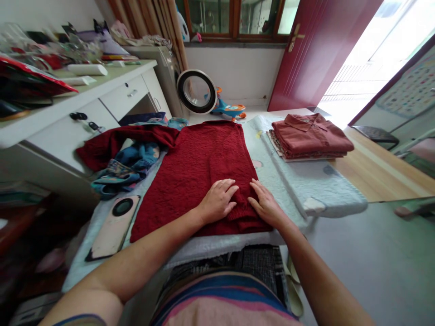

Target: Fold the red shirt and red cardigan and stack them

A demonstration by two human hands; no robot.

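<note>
Pale-blue padded cloth (272, 181), white drawers (125, 93) — maroon door (312, 50); window (234, 20)

The shirt (220, 305) has broad blue, pink and beige stripes; dark, finely checked bottoms (260, 262) show below.

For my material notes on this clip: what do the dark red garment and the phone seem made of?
Dark red garment: probably knitted yarn, matte; its surface is textured.

Phone: pale, smooth-looking back, possibly plastic or a case; material unclear.
</note>
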